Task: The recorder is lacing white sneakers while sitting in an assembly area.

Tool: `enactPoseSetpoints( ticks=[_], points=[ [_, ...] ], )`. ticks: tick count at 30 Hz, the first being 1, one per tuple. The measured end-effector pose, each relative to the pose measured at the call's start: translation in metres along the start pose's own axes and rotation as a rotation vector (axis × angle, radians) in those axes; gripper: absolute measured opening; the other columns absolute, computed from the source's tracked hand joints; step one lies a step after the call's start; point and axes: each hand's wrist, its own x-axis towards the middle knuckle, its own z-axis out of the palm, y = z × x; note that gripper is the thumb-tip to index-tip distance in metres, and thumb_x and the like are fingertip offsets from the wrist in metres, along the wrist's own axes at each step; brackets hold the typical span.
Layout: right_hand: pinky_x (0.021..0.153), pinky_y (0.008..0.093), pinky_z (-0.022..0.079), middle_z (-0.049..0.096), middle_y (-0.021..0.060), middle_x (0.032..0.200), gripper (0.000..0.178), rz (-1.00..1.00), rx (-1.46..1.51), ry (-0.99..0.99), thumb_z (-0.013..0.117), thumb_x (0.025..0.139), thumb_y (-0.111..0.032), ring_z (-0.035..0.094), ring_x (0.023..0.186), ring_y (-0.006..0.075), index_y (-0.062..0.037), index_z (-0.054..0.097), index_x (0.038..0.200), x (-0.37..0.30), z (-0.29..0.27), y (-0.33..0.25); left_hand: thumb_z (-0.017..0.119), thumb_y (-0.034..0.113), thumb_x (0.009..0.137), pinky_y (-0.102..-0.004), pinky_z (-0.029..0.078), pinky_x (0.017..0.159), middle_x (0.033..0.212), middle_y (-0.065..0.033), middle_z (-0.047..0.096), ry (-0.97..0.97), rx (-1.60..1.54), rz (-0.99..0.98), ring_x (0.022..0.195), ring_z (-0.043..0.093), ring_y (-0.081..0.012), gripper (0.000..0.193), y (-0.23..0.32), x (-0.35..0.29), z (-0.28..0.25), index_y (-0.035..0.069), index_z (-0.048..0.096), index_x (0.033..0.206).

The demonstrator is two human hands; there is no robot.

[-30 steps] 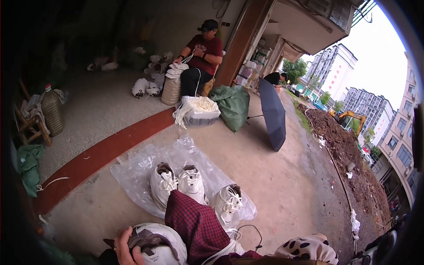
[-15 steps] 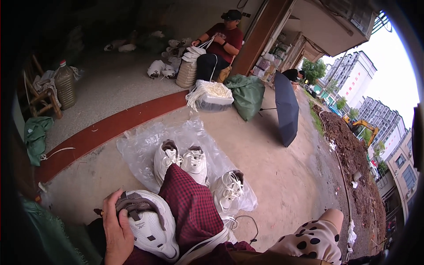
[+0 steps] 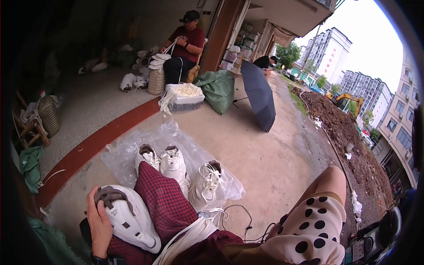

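Observation:
My left hand point(image 3: 100, 225) grips a white sneaker point(image 3: 128, 217) by its upper side, resting it against my knee in dark red checked cloth point(image 3: 165, 203). A bundle of white laces point(image 3: 187, 239) lies across my lap just right of the shoe. My right hand is not in view. Three more white sneakers point(image 3: 173, 164) stand on a clear plastic sheet point(image 3: 176, 137) on the concrete in front of my knee.
Another person sits at the back threading shoes beside a tub of white laces point(image 3: 185, 96), a green sack point(image 3: 218, 90) and a dark open umbrella point(image 3: 259, 95). A polka-dot clad leg point(image 3: 316, 221) is at my right. Chair and bottle point(image 3: 46, 115) stand left; dug earth right.
The view tilted up and shifted. My left hand has kept hold of the sneaker, which now sits lower left against my knee.

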Motion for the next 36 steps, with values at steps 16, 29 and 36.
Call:
enactPoseSetpoints(
  ticks=[16,29,36],
  points=[
    [0.059,0.0195,0.047,0.059,-0.0049,0.070,0.017,-0.553,-0.053,0.228,0.066,0.097,-0.019,0.054,0.063,0.0015,-0.0030,0.069,0.094,0.053,-0.054,-0.177,0.042,0.014,0.099,-0.0451,0.046,0.097,0.122,-0.0239,0.059,0.171,0.215,-0.004,0.113,0.059,-0.0411,0.035,-0.002,-0.005,0.014,0.004,0.051,0.131],
    [0.065,0.0309,0.049,0.052,0.0107,0.095,0.039,-1.345,-0.755,0.720,0.069,0.091,-0.025,0.057,0.083,0.0192,-0.0068,0.057,0.123,0.107,-0.093,-0.339,0.058,0.040,0.098,-0.0413,0.045,0.101,0.131,-0.0202,0.057,0.113,0.099,-0.195,0.117,0.059,-0.0321,0.063,0.017,-0.027,-0.006,0.011,0.035,0.150],
    [0.047,0.0240,0.049,0.046,0.0014,0.077,0.033,-1.241,-0.651,0.500,0.074,0.089,-0.026,0.049,0.058,0.0079,-0.0054,0.058,0.110,0.124,-0.115,-0.361,0.076,0.032,0.084,-0.0422,0.046,0.097,0.121,-0.0200,0.056,0.220,0.318,-0.249,0.119,0.054,-0.0320,0.056,0.033,-0.020,0.026,0.008,0.045,0.123]
  ],
)
